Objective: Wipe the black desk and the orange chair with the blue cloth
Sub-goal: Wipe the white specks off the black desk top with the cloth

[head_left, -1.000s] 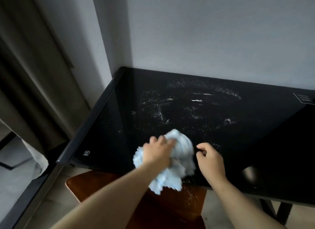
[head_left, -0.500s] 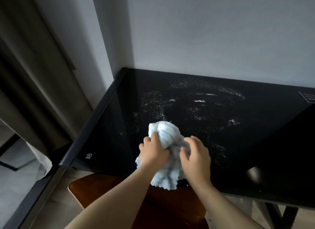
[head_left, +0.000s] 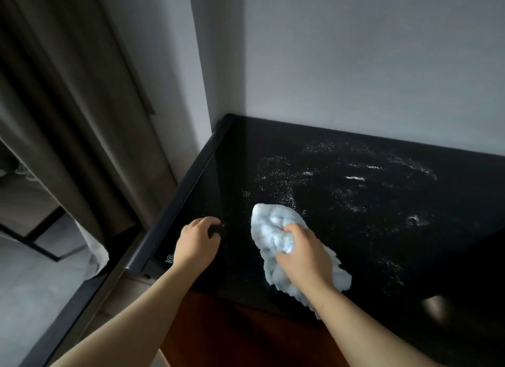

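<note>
One right hand [head_left: 303, 253] bunches fluffy cloth [head_left: 269, 230] on glossy desk [head_left: 451, 243].

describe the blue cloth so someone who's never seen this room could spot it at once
Find the glossy black desk in the wall corner. Near its front edge, the right hand grips the blue cloth: a pale, fluffy, crumpled bundle, far bigger than the white specks scattered beyond it.
</note>
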### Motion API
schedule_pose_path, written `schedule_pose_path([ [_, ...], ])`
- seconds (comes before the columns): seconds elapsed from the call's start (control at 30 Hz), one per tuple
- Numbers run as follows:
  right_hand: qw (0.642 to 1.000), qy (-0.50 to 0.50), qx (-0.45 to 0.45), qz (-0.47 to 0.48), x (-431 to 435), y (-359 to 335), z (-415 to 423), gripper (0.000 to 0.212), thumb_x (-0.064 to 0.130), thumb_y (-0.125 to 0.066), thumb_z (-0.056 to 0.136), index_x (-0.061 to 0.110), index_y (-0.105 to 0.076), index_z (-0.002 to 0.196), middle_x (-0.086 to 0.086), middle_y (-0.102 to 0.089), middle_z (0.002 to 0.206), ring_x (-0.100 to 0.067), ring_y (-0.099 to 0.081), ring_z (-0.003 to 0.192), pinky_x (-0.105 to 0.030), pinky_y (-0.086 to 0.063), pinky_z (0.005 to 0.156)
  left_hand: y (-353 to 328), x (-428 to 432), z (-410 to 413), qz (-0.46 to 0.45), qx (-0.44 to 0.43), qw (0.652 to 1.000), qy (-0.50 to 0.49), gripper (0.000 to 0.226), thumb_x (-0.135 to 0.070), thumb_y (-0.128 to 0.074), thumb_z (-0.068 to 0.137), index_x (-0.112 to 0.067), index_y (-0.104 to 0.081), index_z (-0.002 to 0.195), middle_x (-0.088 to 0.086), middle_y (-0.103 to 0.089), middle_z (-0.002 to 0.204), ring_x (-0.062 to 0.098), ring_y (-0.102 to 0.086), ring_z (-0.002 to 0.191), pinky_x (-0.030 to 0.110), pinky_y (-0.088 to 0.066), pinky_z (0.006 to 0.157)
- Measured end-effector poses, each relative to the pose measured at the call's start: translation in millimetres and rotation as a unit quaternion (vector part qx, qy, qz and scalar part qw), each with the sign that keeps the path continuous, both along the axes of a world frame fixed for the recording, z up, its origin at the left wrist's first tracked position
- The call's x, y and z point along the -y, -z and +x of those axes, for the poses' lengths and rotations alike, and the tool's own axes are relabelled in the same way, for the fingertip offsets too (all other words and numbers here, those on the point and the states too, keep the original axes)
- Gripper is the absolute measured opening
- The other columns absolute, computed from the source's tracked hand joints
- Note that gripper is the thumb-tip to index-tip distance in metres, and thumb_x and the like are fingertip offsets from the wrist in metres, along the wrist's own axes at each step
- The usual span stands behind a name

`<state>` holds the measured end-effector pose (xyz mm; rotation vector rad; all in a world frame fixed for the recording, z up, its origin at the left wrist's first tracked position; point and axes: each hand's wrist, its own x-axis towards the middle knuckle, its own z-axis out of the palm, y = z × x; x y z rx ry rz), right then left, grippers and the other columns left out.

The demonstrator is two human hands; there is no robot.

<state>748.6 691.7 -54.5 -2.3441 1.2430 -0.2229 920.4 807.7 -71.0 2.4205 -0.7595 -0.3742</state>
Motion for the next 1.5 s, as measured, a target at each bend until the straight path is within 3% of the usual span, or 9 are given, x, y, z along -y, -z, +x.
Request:
schedule_pose_path([
  [0.13,0.988,-0.025,0.131,-0.077,-3.3,-12.9,40.8,0.044,0.016,-0.063,0.076,0.028,-0.051,0.116,0.006,-0.056,0.114,-0.017,-0.054,0.098,-0.038,-0.044,0.088,2.5,-14.4,36.1,0.015,0.037,0.998,-0.047,0.035,-0.013,-0.051,0.088,-0.022,-0.059,0.121,-0.002,-0.053,0.131,0.021,-0.039,0.127,0.038,-0.036,0.102],
  [0.23,0.986,-0.084,0.084,-0.118,-2.7,-16.5,89.7,0.045,0.018,-0.06,0.08,0.034,-0.046,0.12,0.009,-0.049,0.124,-0.019,-0.048,0.108,-0.039,-0.028,0.093,5.4,-14.2,57.3,-0.001,0.043,0.997,-0.071,0.039,-0.007,-0.047,0.087,-0.019,-0.058,0.122,-0.001,-0.052,0.13,0.02,-0.04,0.126,0.036,-0.037,0.101],
  [0.43,0.979,-0.154,0.002,-0.135,4.2,2.0,181.9,0.062,0.011,-0.057,0.082,0.037,-0.032,0.132,0.007,-0.03,0.146,-0.026,-0.04,0.118,-0.044,-0.029,0.095,19.4,-9.8,91.8,-0.026,-0.004,0.995,-0.101,0.047,-0.002,-0.041,0.088,-0.015,-0.047,0.132,0.003,-0.045,0.139,0.024,-0.044,0.124,0.036,-0.037,0.1],
  [0.6,0.97,-0.223,-0.092,-0.038,-8.4,31.6,207.3,0.061,0.042,-0.056,0.08,0.049,-0.024,0.132,0.007,-0.014,0.147,-0.03,-0.028,0.127,-0.058,-0.028,0.1,33.8,-5.6,99.1,-0.042,-0.035,0.983,-0.177,0.04,-0.009,-0.039,0.091,-0.022,-0.049,0.127,0.0,-0.046,0.135,0.023,-0.052,0.109,0.03,-0.035,0.08],
  [0.77,0.983,-0.108,-0.093,-0.118,14.3,35.7,164.6,0.046,0.041,-0.055,0.085,0.04,-0.043,0.129,0.002,-0.039,0.133,-0.026,-0.044,0.115,-0.039,-0.042,0.089,38.2,7.0,101.0,0.021,0.033,0.993,-0.116,0.046,-0.011,-0.041,0.09,-0.022,-0.045,0.134,0.006,-0.042,0.137,0.029,-0.046,0.119,0.039,-0.03,0.101],
  [0.97,0.991,0.04,-0.102,-0.071,45.3,3.1,143.9,0.03,0.037,-0.057,0.08,0.031,-0.05,0.108,-0.001,-0.047,0.113,-0.022,-0.054,0.091,-0.034,-0.045,0.071,46.9,10.9,104.0,0.09,0.082,0.992,-0.038,0.046,-0.029,-0.035,0.098,-0.025,-0.033,0.144,0.002,-0.024,0.154,0.022,-0.019,0.142,0.04,-0.024,0.11],
  [1.2,0.992,-0.082,-0.047,-0.078,-33.7,42.7,181.7,0.041,0.054,-0.064,0.068,0.028,-0.061,0.1,0.005,-0.042,0.133,-0.028,-0.036,0.128,-0.057,-0.023,0.103,42.1,3.8,116.2,0.001,0.0,0.998,-0.063,0.049,-0.011,-0.039,0.091,-0.03,-0.048,0.135,-0.008,-0.032,0.151,0.019,-0.03,0.136,0.039,-0.032,0.104],
  [1.4,0.989,0.048,-0.07,-0.119,18.9,25.5,128.9,0.04,0.037,-0.065,0.079,0.014,-0.057,0.111,-0.005,-0.054,0.122,-0.029,-0.055,0.102,-0.04,-0.046,0.081,45.8,4.9,109.2,0.052,0.057,0.996,-0.038,0.047,-0.016,-0.033,0.097,-0.028,-0.037,0.143,-0.002,-0.024,0.155,0.018,-0.017,0.144,0.038,-0.022,0.11],
  [1.5,0.986,0.12,0.021,-0.115,20.1,13.9,121.4,0.041,0.022,-0.067,0.08,0.021,-0.05,0.118,-0.007,-0.049,0.13,-0.027,-0.056,0.099,-0.039,-0.051,0.071,47.2,7.6,108.3,0.066,0.06,0.995,-0.039,0.047,-0.019,-0.031,0.098,-0.03,-0.034,0.143,-0.002,-0.022,0.155,0.019,-0.015,0.144,0.039,-0.02,0.11],
])
